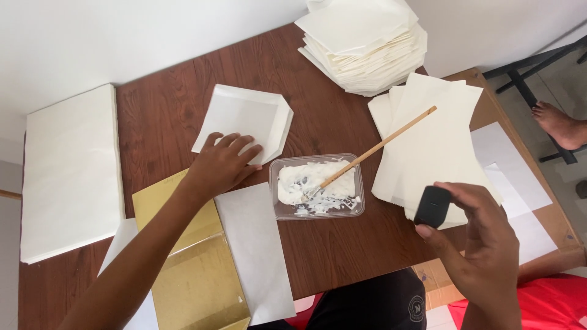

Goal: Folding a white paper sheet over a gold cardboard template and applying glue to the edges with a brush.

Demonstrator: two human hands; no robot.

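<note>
A: What is gripped by the right hand (483, 238)?

B: A small black object (432, 206) is pinched between its thumb and fingertips; a fanned pile of white sheets (428, 143) lies just beyond them.

A: And the left hand (220, 164)?

B: Its fingers are spread flat, pressed on a folded white paper bag (247, 116). Just right of them a clear tray of white paste (317, 186) is seen, a wooden brush (373, 148) resting in it
</note>
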